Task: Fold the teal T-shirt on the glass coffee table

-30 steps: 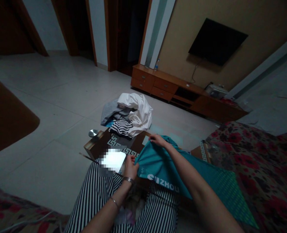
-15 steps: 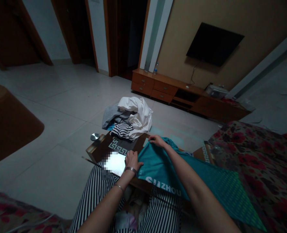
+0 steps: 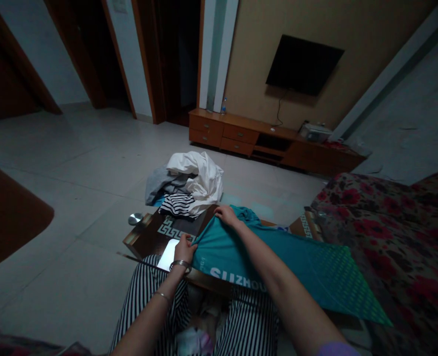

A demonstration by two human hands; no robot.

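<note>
Teal SUZHOU jersey (image 3: pixel 248 252) across lap: soft, light, slick knit, best held at edges. L hand (image 3: pixel 185 249) fingers pinch hem; R hand (image 3: pixel 227 215) fingers pinch upper fold. Striped trousers (image 3: pixel 148 296) beneath, end draped toward floral cover (image 3: pixel 389 237).

I can't see past the left hand (image 3: pixel 184 249) to the whole lit screen (image 3: pixel 168 254); the pale bundle (image 3: pixel 194 341) in the lap runs off the bottom edge, too dim to tell.

The teal shirt (image 3: pixel 263 262) is smooth, faintly shiny cloth; the bangle (image 3: pixel 180 264) is polished metal; the cabinet (image 3: pixel 237 136) is glossy wood; the floor tiles (image 3: pixel 74 163) are glossy; the sofa cover (image 3: pixel 385 237) is matt cloth
</note>
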